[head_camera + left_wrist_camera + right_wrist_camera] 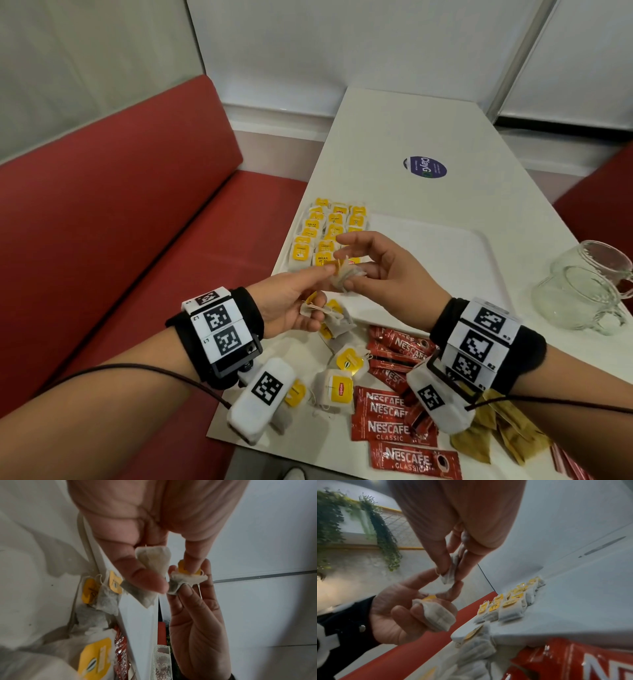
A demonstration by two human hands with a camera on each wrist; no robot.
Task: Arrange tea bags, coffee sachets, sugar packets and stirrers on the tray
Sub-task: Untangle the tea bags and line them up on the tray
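Above the near left corner of the white tray, my two hands meet on one tea bag. My right hand pinches its paper pouch. My left hand touches its yellow tag with thumb and forefinger. The left hand's other fingers curl round more tea bags in the palm. Rows of yellow-tagged tea bags lie on the tray's left part. Loose tea bags, red coffee sachets and brown sugar packets lie on the table near me.
Two clear glass mugs stand at the table's right, beside the tray. A round blue sticker marks the far tabletop. A red bench runs along the left, close to the table edge. Red striped packets show at the bottom right.
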